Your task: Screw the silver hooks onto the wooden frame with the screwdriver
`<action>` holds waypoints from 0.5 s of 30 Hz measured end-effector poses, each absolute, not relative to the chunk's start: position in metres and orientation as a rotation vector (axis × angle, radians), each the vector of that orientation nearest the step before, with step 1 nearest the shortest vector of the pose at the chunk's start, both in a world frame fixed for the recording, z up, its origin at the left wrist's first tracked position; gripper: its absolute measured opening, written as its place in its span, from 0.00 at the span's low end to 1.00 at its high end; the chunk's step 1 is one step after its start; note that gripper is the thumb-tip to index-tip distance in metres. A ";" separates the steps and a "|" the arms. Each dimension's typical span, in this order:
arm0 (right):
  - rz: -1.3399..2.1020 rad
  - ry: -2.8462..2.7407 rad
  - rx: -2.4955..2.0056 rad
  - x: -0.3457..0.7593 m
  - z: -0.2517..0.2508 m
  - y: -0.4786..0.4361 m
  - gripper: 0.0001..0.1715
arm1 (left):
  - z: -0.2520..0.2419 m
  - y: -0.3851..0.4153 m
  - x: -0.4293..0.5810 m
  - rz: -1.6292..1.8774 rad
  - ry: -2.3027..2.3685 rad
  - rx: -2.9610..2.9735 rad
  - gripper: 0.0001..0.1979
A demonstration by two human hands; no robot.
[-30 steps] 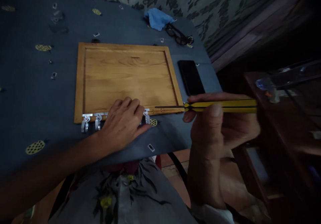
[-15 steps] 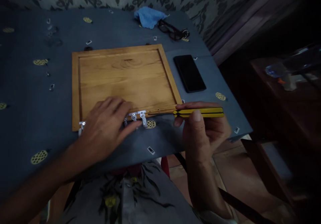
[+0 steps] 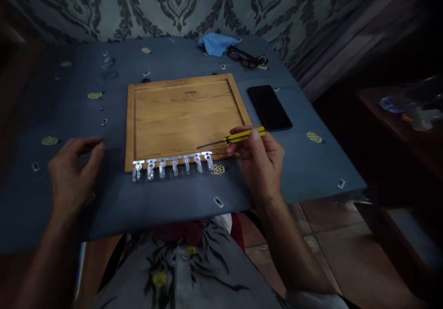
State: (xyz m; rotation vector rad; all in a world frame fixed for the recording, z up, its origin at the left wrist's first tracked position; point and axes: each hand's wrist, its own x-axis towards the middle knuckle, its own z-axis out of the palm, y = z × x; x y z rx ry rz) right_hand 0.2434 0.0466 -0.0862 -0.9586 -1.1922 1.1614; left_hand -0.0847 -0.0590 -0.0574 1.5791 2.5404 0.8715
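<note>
A wooden board with a raised frame (image 3: 183, 115) lies flat on the table. Along its near edge runs a silver metal rail with several hooks (image 3: 175, 163), which hang over the edge. My right hand (image 3: 263, 161) grips a screwdriver (image 3: 242, 136) by its yellow-and-black handle. The screwdriver's thin shaft points left, just over the board near the rail's right end. To the left of the board, my left hand (image 3: 74, 175) is over the tablecloth, thumb and forefinger drawn together in a pinch. Whatever is between those fingertips is too small and dark to tell.
A black phone (image 3: 270, 107) lies right of the board. Behind it are folded glasses (image 3: 246, 58) and a blue cloth (image 3: 217, 44). Small metal pieces (image 3: 110, 73) rest at the back left of the blue patterned tablecloth (image 3: 166, 202). A patterned curtain (image 3: 187, 9) hangs behind.
My left hand has left the rail and moved left, off the board, uncovering the row of hooks. The screwdriver's tip has risen from the board's near edge. The view has shifted.
</note>
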 end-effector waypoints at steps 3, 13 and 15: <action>1.192 -1.331 -0.994 0.238 -0.087 0.066 0.25 | -0.070 -0.074 -0.100 0.902 2.577 1.462 0.22; 1.054 -1.540 -1.087 0.227 -0.100 0.114 0.29 | -0.085 -0.067 -0.102 0.816 2.509 1.753 0.18; 1.023 -1.589 -1.111 0.232 -0.102 0.113 0.28 | -0.087 -0.065 -0.100 0.801 2.501 1.839 0.17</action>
